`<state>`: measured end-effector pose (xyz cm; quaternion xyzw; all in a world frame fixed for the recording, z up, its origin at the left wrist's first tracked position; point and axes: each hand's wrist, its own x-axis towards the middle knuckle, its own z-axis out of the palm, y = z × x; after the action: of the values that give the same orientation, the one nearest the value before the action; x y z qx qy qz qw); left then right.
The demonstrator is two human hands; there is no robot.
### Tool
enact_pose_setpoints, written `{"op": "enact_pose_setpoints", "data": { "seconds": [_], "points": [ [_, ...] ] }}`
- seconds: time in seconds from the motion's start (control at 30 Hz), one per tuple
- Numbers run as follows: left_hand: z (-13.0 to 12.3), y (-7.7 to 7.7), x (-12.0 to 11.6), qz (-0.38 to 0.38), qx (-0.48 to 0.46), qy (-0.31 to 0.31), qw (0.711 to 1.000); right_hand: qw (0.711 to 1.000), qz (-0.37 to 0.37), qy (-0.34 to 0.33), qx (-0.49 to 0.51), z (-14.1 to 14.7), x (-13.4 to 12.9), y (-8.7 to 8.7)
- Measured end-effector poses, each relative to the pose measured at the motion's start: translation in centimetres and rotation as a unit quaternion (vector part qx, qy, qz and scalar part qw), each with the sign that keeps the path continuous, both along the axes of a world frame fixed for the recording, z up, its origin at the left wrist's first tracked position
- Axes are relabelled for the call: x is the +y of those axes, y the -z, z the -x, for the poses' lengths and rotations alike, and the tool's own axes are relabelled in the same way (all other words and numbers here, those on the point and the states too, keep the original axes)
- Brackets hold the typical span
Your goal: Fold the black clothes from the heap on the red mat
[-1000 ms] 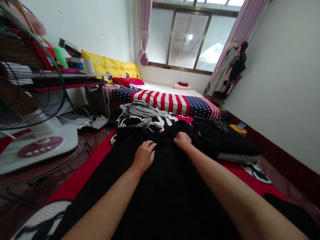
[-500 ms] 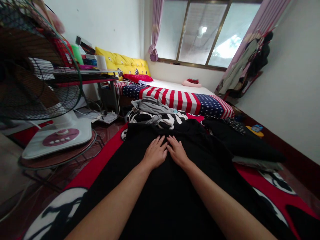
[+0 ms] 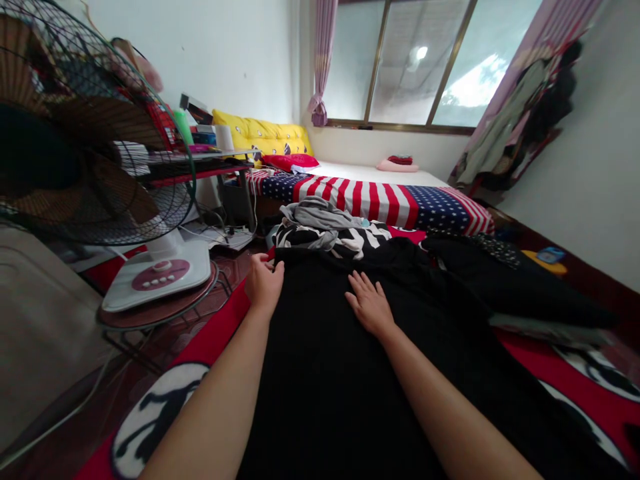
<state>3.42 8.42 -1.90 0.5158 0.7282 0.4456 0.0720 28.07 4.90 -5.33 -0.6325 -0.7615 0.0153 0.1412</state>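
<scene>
A large black garment [image 3: 320,373] lies spread out in front of me, over a red blanket [image 3: 220,340] with white round patches. My left hand [image 3: 264,283] is at the garment's far left edge, close to its corner. Its fingers are bent, with a gap between thumb and forefinger, and no cloth shows between them. My right hand [image 3: 371,308] rests palm down on the upper middle of the garment, fingers stretched out. Just beyond the garment is a heap of grey cloth [image 3: 320,213] and black-and-white patterned cloth [image 3: 350,240].
To the right lies a stack of folded dark clothes [image 3: 520,287]. A fan [image 3: 165,267] stands on a round stool [image 3: 165,313] at the left, near a cluttered desk [image 3: 200,157]. Behind are a bed with a flag-patterned cover [image 3: 370,200] and hanging clothes [image 3: 520,127].
My left hand has moved left from the garment's middle to its far left edge, its fingers bending. The right hand stays flat on the cloth. The view has turned slightly left.
</scene>
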Motion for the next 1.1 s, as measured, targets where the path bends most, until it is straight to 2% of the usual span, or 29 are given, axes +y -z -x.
{"op": "enact_pose_setpoints", "data": {
  "seconds": [0.13,0.27,0.4,0.53,0.73,0.8,0.87,0.9,0.97,1.03,1.07,1.1],
  "points": [
    [1.2,1.2,1.0,0.047,-0.013,0.046,0.998,1.0,-0.002,-0.001,0.006,-0.1,0.0,0.0],
    [1.1,1.9,1.8,0.047,-0.031,0.072,0.996,1.0,-0.007,0.0,0.005,-0.1,0.0,0.1],
    [0.7,1.5,2.2,0.026,-0.062,0.089,0.994,1.0,-0.009,-0.001,0.007,-0.1,-0.1,0.1],
    [0.4,0.8,2.1,-0.022,-0.043,0.062,0.997,1.0,-0.004,-0.005,0.01,-0.2,-0.1,0.1],
    [-1.5,1.4,0.8,-0.021,0.013,0.068,0.997,1.0,0.002,-0.002,0.006,-0.1,-0.3,-0.2],
    [-2.5,1.3,0.0,-0.071,0.033,0.063,0.995,1.0,-0.002,0.0,0.01,0.0,-0.4,-0.2],
    [-3.6,1.0,-0.9,-0.172,0.06,0.07,0.981,1.0,-0.009,-0.002,0.016,0.0,-0.4,-0.2],
    [-4.2,1.0,-1.2,-0.223,0.074,0.095,0.967,1.0,-0.012,-0.004,0.018,0.0,-0.4,-0.2],
    [-5.5,1.2,-1.7,-0.258,0.105,0.217,0.936,1.0,-0.012,-0.008,0.018,-0.1,-0.3,-0.1],
    [-6.7,2.0,-2.0,-0.187,0.151,0.382,0.893,1.0,-0.009,-0.01,0.016,-0.3,-0.3,-0.1],
    [-7.3,2.6,-1.9,-0.13,0.182,0.444,0.868,1.0,-0.006,-0.01,0.016,-0.4,-0.3,-0.1],
    [-7.8,3.2,-1.9,-0.075,0.215,0.481,0.846,1.0,-0.003,-0.011,0.016,-0.5,-0.2,-0.1]
  ]
}}
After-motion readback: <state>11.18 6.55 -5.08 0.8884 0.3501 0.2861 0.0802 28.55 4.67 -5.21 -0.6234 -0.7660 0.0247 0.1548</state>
